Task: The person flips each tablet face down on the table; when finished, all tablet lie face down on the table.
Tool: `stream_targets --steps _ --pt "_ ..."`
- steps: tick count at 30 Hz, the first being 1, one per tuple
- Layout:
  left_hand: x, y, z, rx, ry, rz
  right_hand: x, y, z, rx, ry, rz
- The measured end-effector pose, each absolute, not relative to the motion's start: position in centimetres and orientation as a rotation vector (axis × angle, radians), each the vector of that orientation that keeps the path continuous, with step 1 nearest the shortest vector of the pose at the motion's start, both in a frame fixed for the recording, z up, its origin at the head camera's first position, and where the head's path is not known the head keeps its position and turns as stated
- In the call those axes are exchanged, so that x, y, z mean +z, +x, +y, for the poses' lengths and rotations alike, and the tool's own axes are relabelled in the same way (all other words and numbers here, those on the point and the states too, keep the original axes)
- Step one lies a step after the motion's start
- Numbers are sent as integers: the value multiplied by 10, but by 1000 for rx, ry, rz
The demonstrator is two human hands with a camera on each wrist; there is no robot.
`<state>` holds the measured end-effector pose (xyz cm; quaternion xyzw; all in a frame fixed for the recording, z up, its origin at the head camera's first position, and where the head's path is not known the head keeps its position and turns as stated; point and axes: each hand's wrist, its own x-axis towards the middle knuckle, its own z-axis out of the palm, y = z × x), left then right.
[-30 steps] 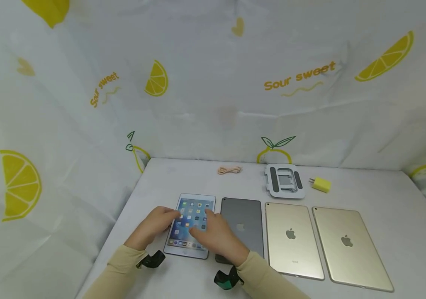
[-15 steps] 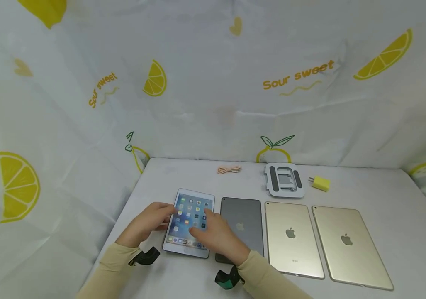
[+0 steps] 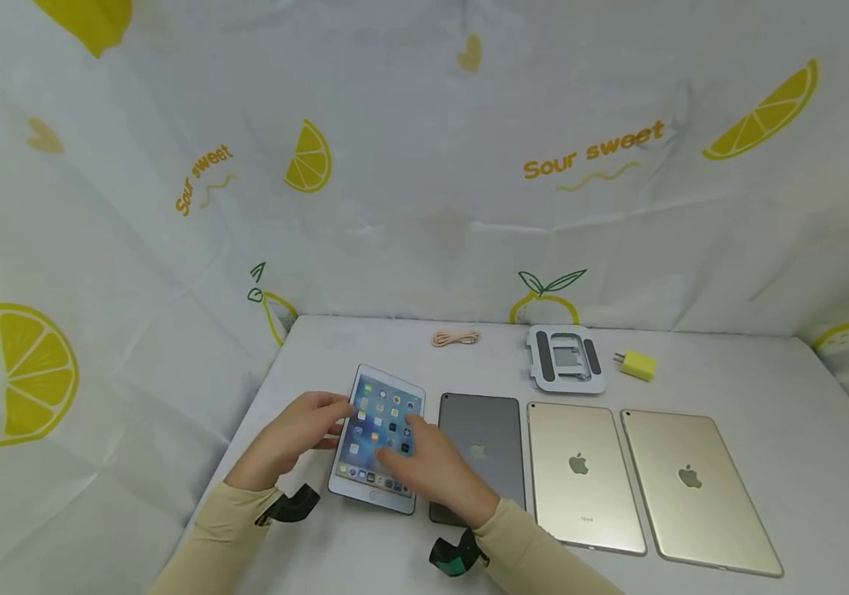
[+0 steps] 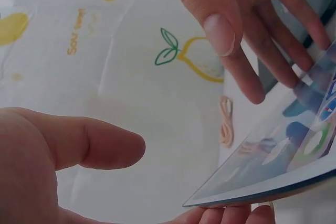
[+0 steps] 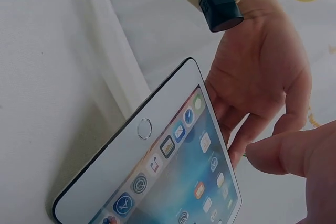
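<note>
A white tablet (image 3: 367, 430) with a lit home screen faces up at the left of the table, its left edge tipped up. Beside that edge is my left hand (image 3: 293, 434); in the left wrist view its fingertips (image 4: 226, 214) reach under the tablet, while the thumb (image 4: 105, 142) stands apart from the glass. My right hand (image 3: 435, 467) is over the tablet's right side, with fingers extended toward the far edge and the thumb (image 5: 283, 153) raised above the screen.
To the right lie a dark grey tablet (image 3: 482, 430) and two gold tablets, one narrower (image 3: 580, 487) and one larger (image 3: 699, 504), all face down. Behind them are a coiled pink cable (image 3: 457, 338), a folded grey stand (image 3: 567, 360) and a yellow charger plug (image 3: 637, 365). A lemon-print cloth hangs behind.
The tablet's left side has risen and its far end has shifted slightly away. My left hand has moved a little left and up, its fingers now under the edge. The right hand has stayed nearly still.
</note>
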<state>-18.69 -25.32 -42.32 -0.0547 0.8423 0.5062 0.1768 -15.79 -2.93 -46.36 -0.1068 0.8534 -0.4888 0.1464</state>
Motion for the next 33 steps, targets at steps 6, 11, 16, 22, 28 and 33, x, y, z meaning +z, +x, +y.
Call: stream_targets --steps 6,11,16,22,28,33 --pt "-418 -186 -248 1448 -138 2422 -466 -160 -29 -1445 -274 2426" --pt "-415 -186 -241 1486 -139 2464 -467 -161 -29 -1463 -248 2413" --pt "-413 -187 -236 1523 -118 2484 -468 -162 -29 -1463 -234 2418" --pt "-413 -190 -231 1539 -82 2504 -465 -164 -27 -1496 -262 2395" --pt "-412 -192 -224 1560 -50 2509 -467 -166 -26 -1532 -278 2375" --pt "-412 -195 -220 1578 -27 2508 -468 -167 -26 -1570 -259 2336"
